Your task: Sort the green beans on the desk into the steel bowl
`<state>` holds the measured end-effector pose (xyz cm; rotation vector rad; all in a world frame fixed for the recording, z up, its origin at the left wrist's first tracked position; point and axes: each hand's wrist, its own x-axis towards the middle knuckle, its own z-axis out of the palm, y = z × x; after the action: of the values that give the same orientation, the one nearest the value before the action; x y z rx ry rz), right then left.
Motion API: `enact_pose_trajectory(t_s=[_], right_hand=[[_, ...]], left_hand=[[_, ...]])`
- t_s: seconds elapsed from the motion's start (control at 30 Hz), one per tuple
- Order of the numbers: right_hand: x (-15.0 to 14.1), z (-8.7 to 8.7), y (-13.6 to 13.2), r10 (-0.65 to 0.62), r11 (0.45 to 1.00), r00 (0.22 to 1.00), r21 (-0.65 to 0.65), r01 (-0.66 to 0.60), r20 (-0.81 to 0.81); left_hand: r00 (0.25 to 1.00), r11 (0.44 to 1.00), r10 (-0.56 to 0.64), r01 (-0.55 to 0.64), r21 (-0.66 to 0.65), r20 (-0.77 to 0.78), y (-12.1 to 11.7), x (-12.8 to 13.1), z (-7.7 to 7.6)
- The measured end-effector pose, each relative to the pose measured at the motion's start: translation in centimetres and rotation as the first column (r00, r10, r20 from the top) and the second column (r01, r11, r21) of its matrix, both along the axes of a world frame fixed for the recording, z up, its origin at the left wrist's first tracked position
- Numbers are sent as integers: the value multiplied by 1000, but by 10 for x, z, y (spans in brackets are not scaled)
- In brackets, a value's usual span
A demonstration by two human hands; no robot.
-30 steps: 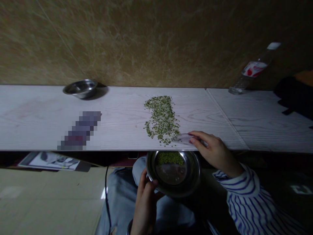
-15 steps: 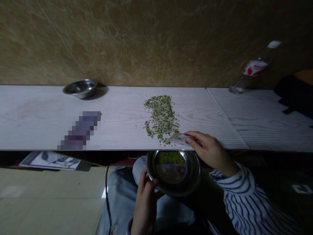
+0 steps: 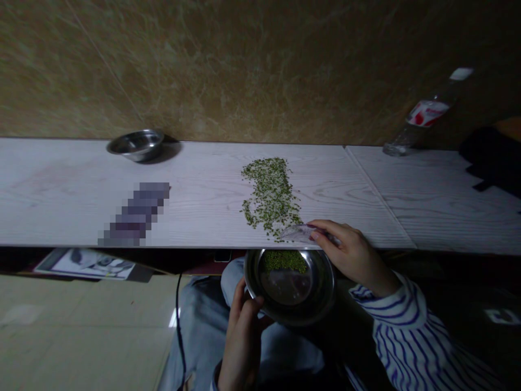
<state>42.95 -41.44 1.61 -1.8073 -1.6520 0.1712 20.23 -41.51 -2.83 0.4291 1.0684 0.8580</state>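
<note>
My left hand [image 3: 244,331] grips the left rim of a steel bowl [image 3: 293,317], thumb on the edge. The bowl is above my lap, just under the table's front edge, with small green beans [image 3: 285,261] gathered at its far side. My right hand [image 3: 345,247] pinches a clear, thin plastic piece [image 3: 299,233] between thumb and fingers; its exact kind is hard to make out. The piece lies low over the tabletop at the near edge of a spread of loose green beans [image 3: 271,187], apparently touching some of them.
A second steel bowl [image 3: 136,146] sits at the back left, near the wall. In front of it lies a blurred-out flat object [image 3: 136,214]. At the back right stands a clear bottle [image 3: 427,114] beside a dark item [image 3: 492,155]. A black cable [image 3: 178,326] hangs by my leg.
The view has shifted very slightly. Both hands, the bowl and the plastic piece keep nearly the same places, and the beans look almost unchanged.
</note>
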Motion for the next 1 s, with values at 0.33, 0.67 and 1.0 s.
enact_pose_trajectory(t_s=[0.33, 0.67, 1.0], right_hand=[[9, -4, -5, -14, 1000, 1000, 18, 14, 9], [4, -3, -8, -13, 1000, 1000, -2, 13, 17], [0, -2, -6, 11, 1000, 1000, 0, -11, -8]], left_hand=[[1000, 1000, -19, 18, 13, 14, 0, -1, -6], [997, 998, -64, 63, 29, 46, -2, -1, -7], [997, 998, -62, 60, 32, 56, -1, -1, -9]])
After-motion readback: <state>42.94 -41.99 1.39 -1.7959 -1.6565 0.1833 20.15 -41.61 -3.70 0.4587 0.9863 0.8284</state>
